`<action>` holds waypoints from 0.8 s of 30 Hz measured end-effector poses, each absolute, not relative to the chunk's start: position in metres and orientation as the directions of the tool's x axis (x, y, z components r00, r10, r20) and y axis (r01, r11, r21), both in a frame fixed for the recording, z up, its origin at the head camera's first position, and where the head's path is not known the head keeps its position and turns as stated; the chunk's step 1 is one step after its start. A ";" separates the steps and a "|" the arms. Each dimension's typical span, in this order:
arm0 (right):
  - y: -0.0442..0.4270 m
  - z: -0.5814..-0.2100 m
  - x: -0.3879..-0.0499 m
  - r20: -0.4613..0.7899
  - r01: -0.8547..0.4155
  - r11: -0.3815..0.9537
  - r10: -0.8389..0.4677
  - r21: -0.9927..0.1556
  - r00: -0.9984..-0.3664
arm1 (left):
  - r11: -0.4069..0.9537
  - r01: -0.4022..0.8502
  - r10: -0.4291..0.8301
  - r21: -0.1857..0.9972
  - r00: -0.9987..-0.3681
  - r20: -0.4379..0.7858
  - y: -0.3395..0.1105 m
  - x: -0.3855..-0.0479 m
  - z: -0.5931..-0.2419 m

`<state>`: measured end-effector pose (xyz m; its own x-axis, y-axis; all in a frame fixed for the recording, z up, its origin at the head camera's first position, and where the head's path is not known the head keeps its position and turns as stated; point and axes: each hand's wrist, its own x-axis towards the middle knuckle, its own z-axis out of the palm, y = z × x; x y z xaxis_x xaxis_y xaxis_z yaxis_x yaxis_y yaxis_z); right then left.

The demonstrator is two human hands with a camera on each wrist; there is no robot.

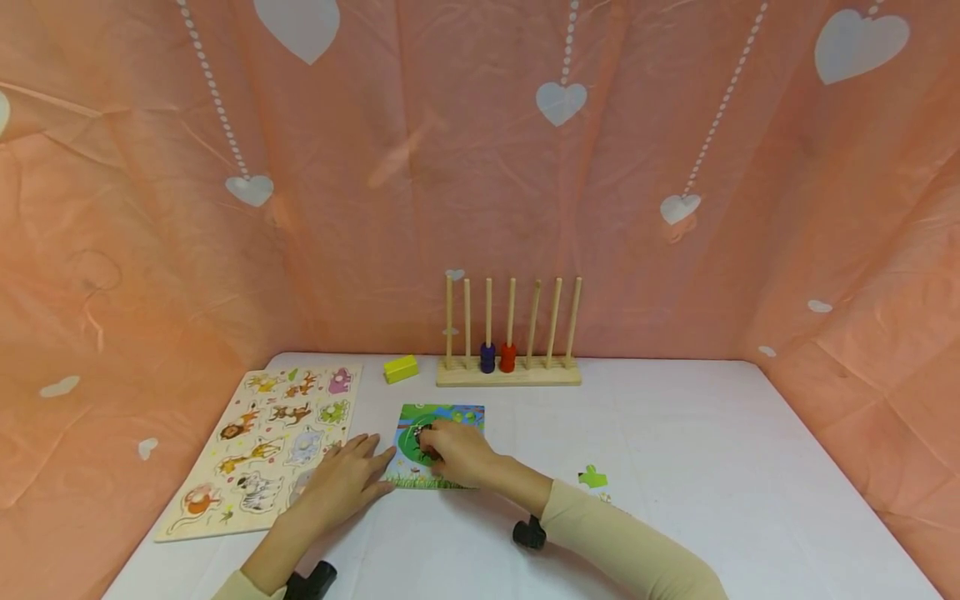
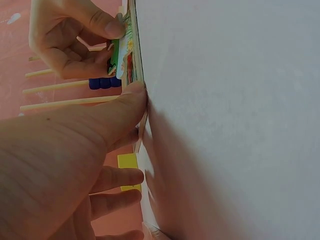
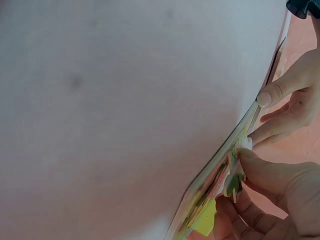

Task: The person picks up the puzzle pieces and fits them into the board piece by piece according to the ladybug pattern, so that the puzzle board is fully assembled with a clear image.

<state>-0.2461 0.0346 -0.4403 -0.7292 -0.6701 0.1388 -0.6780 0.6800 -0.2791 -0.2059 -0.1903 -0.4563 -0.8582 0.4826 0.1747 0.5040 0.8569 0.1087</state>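
A small, colourful jigsaw puzzle board [image 1: 420, 482] with a green garden picture lies flat at the middle of the table. Above it, my right hand [image 1: 461, 454] pinches a green puzzle piece [image 2: 116, 57] between thumb and fingers; the wrist views show this piece tilted up on edge. Most of it is hidden by the fingers in the head view. My left hand [image 1: 345, 483] lies at the board's left side, fingers spread and fairly straight, touching its edge. Part of that hand reaches over the larger animal board [image 1: 322, 392].
Behind the puzzle stands a wooden peg rack [image 1: 510, 379] with blue and red beads on two pegs. A yellow block [image 1: 401, 368] sits left of it. Near my right forearm lie a loose green puzzle piece [image 1: 592, 477] and another pale piece [image 1: 604, 497], partly hidden by the sleeve.
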 end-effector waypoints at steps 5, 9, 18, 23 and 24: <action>0.034 -0.439 -0.245 0.135 -0.681 0.683 -0.673 -0.264 -0.727 | 0.857 0.504 0.482 0.109 -0.858 0.177 -0.190 -0.206 -0.456; 0.033 -0.440 -0.245 0.122 -0.679 0.689 -0.674 -0.253 -0.729 | 0.859 0.500 0.479 0.110 -0.861 0.171 -0.190 -0.206 -0.456; 0.033 -0.439 -0.246 0.083 -0.661 0.706 -0.665 -0.255 -0.742 | 0.857 0.503 0.484 0.110 -0.860 0.160 -0.190 -0.206 -0.455; 0.033 -0.436 -0.246 0.070 -0.653 0.708 -0.662 -0.267 -0.746 | 0.858 0.501 0.483 0.110 -0.862 0.153 -0.190 -0.206 -0.455; 0.033 -0.436 -0.246 0.067 -0.650 0.709 -0.660 -0.274 -0.748 | 0.859 0.500 0.482 0.112 -0.863 0.152 -0.190 -0.206 -0.455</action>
